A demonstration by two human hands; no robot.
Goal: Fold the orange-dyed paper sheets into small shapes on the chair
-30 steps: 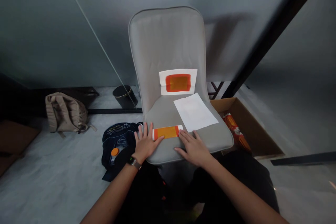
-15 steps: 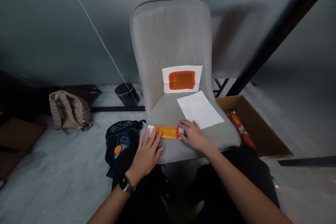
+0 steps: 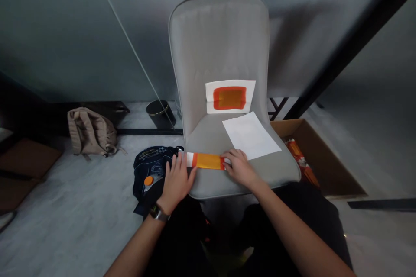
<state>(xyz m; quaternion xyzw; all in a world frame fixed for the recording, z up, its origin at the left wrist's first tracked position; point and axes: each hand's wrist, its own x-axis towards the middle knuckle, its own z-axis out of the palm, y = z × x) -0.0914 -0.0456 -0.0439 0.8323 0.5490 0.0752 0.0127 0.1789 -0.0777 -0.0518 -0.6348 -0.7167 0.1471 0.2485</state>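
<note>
A narrow paper strip [image 3: 206,161], white at the ends with an orange band and amber centre, lies across the front of a grey upholstered chair seat [image 3: 204,132]. My right hand [image 3: 238,168] rests its curled fingertips on the strip's right end. My left hand [image 3: 177,182], fingers spread, lies at the strip's left end by the seat edge. A blank white sheet [image 3: 251,135] lies on the seat behind the strip. A white sheet with an orange-and-amber rectangle [image 3: 230,96] leans on the backrest.
A dark blue bag [image 3: 151,169] lies on the floor left of the chair, with a beige backpack [image 3: 91,132] and a black bin [image 3: 160,114] beyond it. To the right stands a cardboard box [image 3: 320,156] holding orange-and-white paper [image 3: 297,156].
My left hand has moved up and slightly left, closer to the strip's left end. My right hand stays at the right end. The view has shifted slightly, so the chair sits further right.
</note>
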